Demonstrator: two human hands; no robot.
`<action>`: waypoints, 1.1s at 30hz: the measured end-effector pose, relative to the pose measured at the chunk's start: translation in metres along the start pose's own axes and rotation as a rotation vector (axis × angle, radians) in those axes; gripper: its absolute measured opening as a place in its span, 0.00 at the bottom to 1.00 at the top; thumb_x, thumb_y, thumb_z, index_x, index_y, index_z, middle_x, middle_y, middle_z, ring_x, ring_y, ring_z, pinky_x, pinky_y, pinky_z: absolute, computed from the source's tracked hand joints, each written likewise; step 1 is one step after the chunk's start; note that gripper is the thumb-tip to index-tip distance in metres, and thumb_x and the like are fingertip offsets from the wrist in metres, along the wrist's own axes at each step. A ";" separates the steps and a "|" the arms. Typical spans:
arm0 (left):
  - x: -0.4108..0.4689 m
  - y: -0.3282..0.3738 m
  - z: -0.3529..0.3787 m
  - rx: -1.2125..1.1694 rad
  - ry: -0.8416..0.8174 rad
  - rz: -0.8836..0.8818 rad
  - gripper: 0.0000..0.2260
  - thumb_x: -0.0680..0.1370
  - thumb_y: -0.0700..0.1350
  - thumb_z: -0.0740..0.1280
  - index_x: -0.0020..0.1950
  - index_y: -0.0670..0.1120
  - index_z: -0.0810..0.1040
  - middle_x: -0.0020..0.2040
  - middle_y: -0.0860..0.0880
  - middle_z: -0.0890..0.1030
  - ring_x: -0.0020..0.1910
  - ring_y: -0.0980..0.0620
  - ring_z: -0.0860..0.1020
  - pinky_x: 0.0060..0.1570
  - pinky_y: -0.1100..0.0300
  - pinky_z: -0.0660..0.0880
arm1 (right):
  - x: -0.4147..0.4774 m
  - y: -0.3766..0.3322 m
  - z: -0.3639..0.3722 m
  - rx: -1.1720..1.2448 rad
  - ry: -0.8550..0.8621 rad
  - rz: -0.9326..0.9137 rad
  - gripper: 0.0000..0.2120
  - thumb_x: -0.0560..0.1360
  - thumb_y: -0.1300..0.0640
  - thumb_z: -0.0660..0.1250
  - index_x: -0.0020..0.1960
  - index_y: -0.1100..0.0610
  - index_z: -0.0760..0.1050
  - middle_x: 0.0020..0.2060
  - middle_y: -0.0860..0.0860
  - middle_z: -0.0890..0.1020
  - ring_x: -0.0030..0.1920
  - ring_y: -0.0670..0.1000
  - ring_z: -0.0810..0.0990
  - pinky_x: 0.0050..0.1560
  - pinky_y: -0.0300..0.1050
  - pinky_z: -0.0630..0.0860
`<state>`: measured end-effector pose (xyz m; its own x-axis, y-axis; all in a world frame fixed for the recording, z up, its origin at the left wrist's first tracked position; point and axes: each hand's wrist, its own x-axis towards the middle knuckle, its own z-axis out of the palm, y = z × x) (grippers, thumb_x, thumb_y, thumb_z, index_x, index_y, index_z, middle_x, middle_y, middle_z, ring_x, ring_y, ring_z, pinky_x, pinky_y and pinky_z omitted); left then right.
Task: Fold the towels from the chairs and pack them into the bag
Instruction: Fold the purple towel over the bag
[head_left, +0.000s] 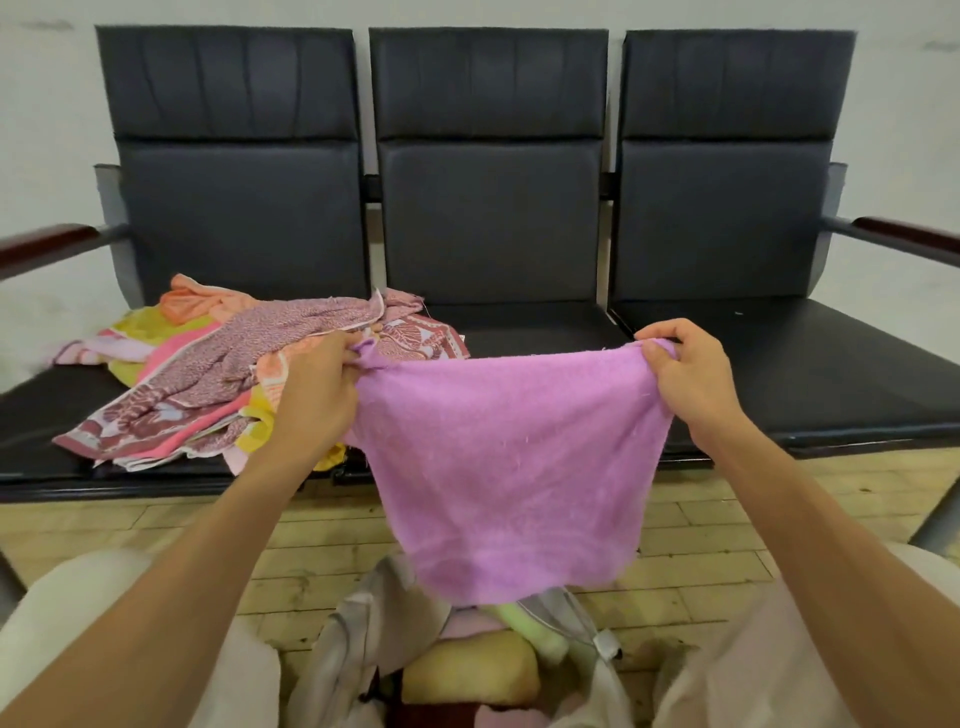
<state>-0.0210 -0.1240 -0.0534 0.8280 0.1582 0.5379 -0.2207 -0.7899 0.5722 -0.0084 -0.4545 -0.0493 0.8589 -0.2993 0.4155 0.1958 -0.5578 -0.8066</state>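
Held towel: one lilac terry towel (509, 457), hanging spread above the pale fabric bag (363, 623) on the floor.
Handling: judged light, limp and not slippery; best taken at the corners.
Grip: left hand (317, 384) and right hand (685, 374) each pinch one top corner, fingers (670, 332) curled on the cloth.
Count: one tangled pile of patterned towels (208, 374) on the left seat of the black three-seat bench (779, 364); the number within cannot be told.

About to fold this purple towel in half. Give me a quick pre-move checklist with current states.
1. Left hand pinches one top corner of the purple towel: ok.
2. Right hand pinches the other top corner: ok.
3. Towel hangs spread and untwisted: ok.
4. Bag open beneath it: ok.
5. Room left in the bag: cannot tell; folded towels fill the visible part.
6. Pile on the left chair cleared: not ok; several remain.
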 end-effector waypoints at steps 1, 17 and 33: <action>0.000 0.001 0.002 -0.024 -0.028 -0.015 0.06 0.80 0.34 0.60 0.51 0.43 0.74 0.45 0.50 0.79 0.46 0.51 0.73 0.42 0.62 0.64 | 0.000 0.000 -0.002 -0.064 0.001 -0.027 0.07 0.81 0.60 0.60 0.55 0.56 0.76 0.48 0.48 0.78 0.49 0.47 0.75 0.49 0.41 0.70; 0.003 -0.005 -0.008 -1.308 -0.212 -1.011 0.23 0.63 0.45 0.77 0.57 0.45 0.81 0.56 0.48 0.83 0.54 0.51 0.81 0.53 0.55 0.78 | -0.009 -0.006 -0.003 0.443 -0.119 0.376 0.08 0.80 0.58 0.63 0.53 0.52 0.80 0.53 0.50 0.81 0.52 0.50 0.79 0.47 0.42 0.77; -0.003 -0.009 -0.015 0.107 -0.115 -0.035 0.08 0.74 0.30 0.64 0.44 0.38 0.83 0.40 0.38 0.82 0.37 0.44 0.74 0.32 0.59 0.65 | 0.000 0.006 -0.008 0.067 -0.003 0.031 0.07 0.80 0.60 0.63 0.52 0.53 0.80 0.46 0.46 0.80 0.48 0.44 0.77 0.44 0.35 0.72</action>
<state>-0.0293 -0.1078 -0.0509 0.8894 0.1225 0.4405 -0.1396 -0.8447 0.5167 -0.0110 -0.4640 -0.0513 0.8665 -0.3134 0.3886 0.2002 -0.4949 -0.8456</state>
